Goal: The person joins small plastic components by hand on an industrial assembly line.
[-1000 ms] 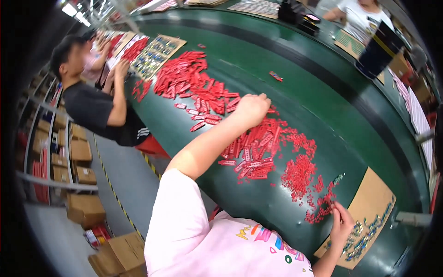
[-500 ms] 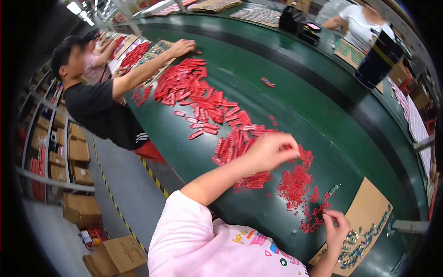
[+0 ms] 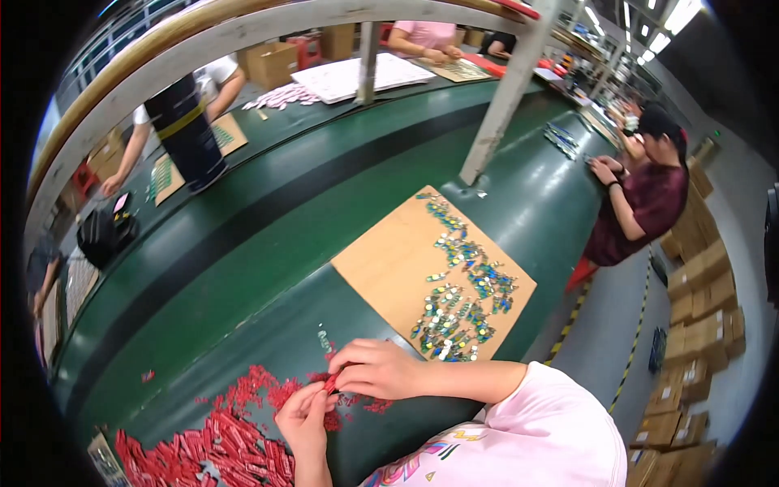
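Note:
My left hand (image 3: 303, 418) and my right hand (image 3: 375, 369) meet above the near edge of the green bench. Both pinch a small red plastic case (image 3: 330, 384) between their fingertips; most of it is covered by the fingers. Under and around the hands lie many tiny red plastic pieces (image 3: 258, 388). To the left spreads a heap of longer red plastic cases (image 3: 213, 445). Beyond the right hand, a brown cardboard sheet (image 3: 381, 272) carries many small green circuit boards with metal ends (image 3: 450, 321). A small whitish-green part (image 3: 323, 339) lies just past the hands.
A grey metal post (image 3: 510, 93) rises from the bench behind the cardboard. Across it, a dark cylinder with a yellow band (image 3: 185, 130) and a black bag (image 3: 105, 231) stand near a person in white. At right, a person in dark red (image 3: 649, 187) works; cartons (image 3: 690, 357) line the floor.
The view has swung to the right. My hands, apart before with the left over the red heap and the right by the tiny pieces, are now together at one red case.

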A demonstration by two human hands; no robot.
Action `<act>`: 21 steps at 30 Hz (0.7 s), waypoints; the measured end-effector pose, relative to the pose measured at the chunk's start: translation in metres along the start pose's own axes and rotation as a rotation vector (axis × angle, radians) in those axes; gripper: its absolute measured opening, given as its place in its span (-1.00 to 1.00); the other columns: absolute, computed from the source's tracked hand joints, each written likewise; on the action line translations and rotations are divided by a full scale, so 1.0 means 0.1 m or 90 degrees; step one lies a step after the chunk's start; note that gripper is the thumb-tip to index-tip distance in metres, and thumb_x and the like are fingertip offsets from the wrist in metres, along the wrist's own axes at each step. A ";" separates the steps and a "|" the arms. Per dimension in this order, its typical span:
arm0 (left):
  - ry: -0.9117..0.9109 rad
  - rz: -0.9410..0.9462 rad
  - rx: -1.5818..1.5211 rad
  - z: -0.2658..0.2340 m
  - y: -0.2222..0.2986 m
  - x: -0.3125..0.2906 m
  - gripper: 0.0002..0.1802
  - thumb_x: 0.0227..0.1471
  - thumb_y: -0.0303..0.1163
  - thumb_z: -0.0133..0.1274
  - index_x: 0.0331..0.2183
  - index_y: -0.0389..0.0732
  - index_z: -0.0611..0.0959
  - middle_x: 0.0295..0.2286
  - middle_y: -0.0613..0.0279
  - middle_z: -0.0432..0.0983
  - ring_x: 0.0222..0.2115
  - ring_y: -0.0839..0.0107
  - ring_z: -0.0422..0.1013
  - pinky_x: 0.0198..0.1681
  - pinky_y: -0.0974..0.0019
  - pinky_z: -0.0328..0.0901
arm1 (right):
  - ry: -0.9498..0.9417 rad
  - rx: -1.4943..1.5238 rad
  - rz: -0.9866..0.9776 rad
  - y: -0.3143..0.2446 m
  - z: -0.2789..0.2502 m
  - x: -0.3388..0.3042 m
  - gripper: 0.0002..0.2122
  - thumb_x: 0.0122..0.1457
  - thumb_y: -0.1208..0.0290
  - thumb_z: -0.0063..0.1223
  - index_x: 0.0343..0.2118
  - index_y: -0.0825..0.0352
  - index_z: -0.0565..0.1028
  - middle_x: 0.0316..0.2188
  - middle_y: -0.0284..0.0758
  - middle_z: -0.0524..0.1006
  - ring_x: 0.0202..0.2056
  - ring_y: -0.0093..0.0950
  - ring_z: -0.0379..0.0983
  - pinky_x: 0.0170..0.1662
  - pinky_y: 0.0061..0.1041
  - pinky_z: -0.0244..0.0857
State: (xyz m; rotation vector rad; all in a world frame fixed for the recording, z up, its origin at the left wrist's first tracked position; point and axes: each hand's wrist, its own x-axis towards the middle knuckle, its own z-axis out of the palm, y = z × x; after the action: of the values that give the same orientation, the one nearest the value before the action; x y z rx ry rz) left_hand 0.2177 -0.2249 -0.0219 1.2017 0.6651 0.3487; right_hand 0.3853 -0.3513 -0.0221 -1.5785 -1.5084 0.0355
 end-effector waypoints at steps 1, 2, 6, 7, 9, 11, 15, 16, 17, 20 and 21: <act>0.035 0.012 0.016 0.01 -0.02 0.02 -0.72 0.04 -0.72 0.07 -0.14 -0.44 0.61 -0.35 0.03 0.64 -0.37 0.38 0.59 -0.27 0.51 0.47 | 0.002 0.019 -0.006 0.01 0.00 -0.01 -0.93 0.08 0.47 0.16 -0.35 0.22 0.53 -0.18 -0.44 0.48 -0.22 -0.42 0.42 -0.14 -0.49 0.33; 0.021 0.011 0.019 0.03 -0.05 0.02 -0.72 0.04 -0.72 0.07 -0.14 -0.44 0.61 -0.35 0.03 0.64 -0.37 0.38 0.59 -0.27 0.51 0.47 | 0.010 0.010 -0.001 0.04 0.02 -0.04 -0.93 0.08 0.47 0.16 -0.35 0.22 0.53 -0.18 -0.44 0.48 -0.22 -0.42 0.42 -0.14 -0.49 0.33; 0.032 0.097 0.041 0.10 -0.08 0.05 -0.70 -0.02 -0.74 0.12 -0.16 -0.45 0.64 -0.35 0.02 0.64 -0.36 0.39 0.59 -0.24 0.49 0.47 | 0.036 0.000 -0.006 0.12 0.03 -0.08 -0.94 0.07 0.47 0.17 -0.38 0.22 0.53 -0.18 -0.43 0.48 -0.22 -0.42 0.42 -0.14 -0.49 0.33; 0.014 0.093 0.048 0.10 -0.08 0.06 -0.70 -0.02 -0.74 0.12 -0.16 -0.45 0.64 -0.35 0.02 0.64 -0.36 0.39 0.59 -0.24 0.49 0.47 | 0.050 -0.009 0.006 0.13 0.05 -0.08 -0.94 0.07 0.47 0.17 -0.38 0.22 0.53 -0.18 -0.43 0.48 -0.22 -0.42 0.42 -0.14 -0.49 0.33; 0.048 0.108 0.077 0.11 -0.09 0.09 -0.68 -0.04 -0.75 0.14 -0.15 -0.44 0.64 -0.34 -0.01 0.64 -0.36 0.40 0.58 -0.24 0.50 0.47 | 0.060 -0.014 -0.026 0.17 0.07 -0.05 -0.94 0.08 0.48 0.17 -0.37 0.23 0.54 -0.18 -0.43 0.50 -0.25 -0.43 0.43 -0.18 -0.50 0.33; 0.110 0.120 0.107 0.07 -0.10 0.05 -0.65 -0.06 -0.76 0.15 -0.14 -0.42 0.63 -0.34 -0.03 0.64 -0.36 0.40 0.57 -0.25 0.52 0.46 | 0.057 0.003 -0.066 0.19 0.11 -0.04 -0.94 0.08 0.50 0.18 -0.36 0.23 0.56 -0.18 -0.43 0.51 -0.27 -0.45 0.44 -0.22 -0.50 0.34; 0.099 0.100 0.130 0.09 0.03 0.06 -0.67 -0.06 -0.73 0.18 -0.16 -0.45 0.64 -0.33 -0.03 0.64 -0.35 0.39 0.57 -0.23 0.50 0.46 | 0.075 0.055 -0.045 0.28 0.16 -0.08 -0.90 0.10 0.47 0.18 -0.31 0.21 0.60 -0.16 -0.43 0.53 -0.26 -0.44 0.45 -0.17 -0.49 0.34; 0.093 0.093 0.155 0.16 0.08 0.08 -0.69 -0.06 -0.72 0.19 -0.18 -0.46 0.65 -0.34 0.00 0.65 -0.36 0.39 0.58 -0.22 0.49 0.46 | 0.082 0.059 -0.030 0.30 0.15 -0.13 -0.89 0.10 0.47 0.18 -0.29 0.21 0.61 -0.15 -0.43 0.53 -0.25 -0.44 0.45 -0.16 -0.49 0.35; 0.082 0.114 0.166 0.18 0.04 0.10 -0.69 -0.06 -0.69 0.21 -0.17 -0.47 0.64 -0.34 0.02 0.66 -0.36 0.43 0.57 -0.24 0.50 0.46 | 0.070 0.041 -0.008 0.29 0.09 -0.16 -0.89 0.13 0.45 0.16 -0.27 0.20 0.62 -0.13 -0.43 0.54 -0.22 -0.44 0.47 -0.13 -0.49 0.35; 0.037 0.113 0.216 0.23 0.05 0.13 -0.69 -0.04 -0.64 0.23 -0.16 -0.37 0.68 -0.34 0.13 0.67 -0.38 0.49 0.57 -0.29 0.52 0.45 | 0.091 0.093 0.066 0.23 0.00 -0.14 -0.90 0.04 0.47 0.24 -0.35 0.21 0.62 -0.18 -0.46 0.56 -0.24 -0.46 0.48 -0.15 -0.54 0.36; 0.022 0.138 0.199 0.23 0.03 0.14 -0.69 -0.05 -0.64 0.23 -0.17 -0.33 0.70 -0.33 0.19 0.67 -0.39 0.50 0.57 -0.31 0.53 0.45 | 0.084 0.090 0.076 0.20 -0.04 -0.12 -0.89 0.01 0.51 0.26 -0.36 0.25 0.61 -0.18 -0.43 0.58 -0.25 -0.44 0.49 -0.17 -0.53 0.37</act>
State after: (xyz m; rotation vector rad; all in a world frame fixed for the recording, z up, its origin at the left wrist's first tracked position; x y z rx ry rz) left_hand 0.2434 -0.2329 -0.0188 1.5749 0.6344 0.4594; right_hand 0.4002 -0.3591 -0.0386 -1.5251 -1.2811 0.1003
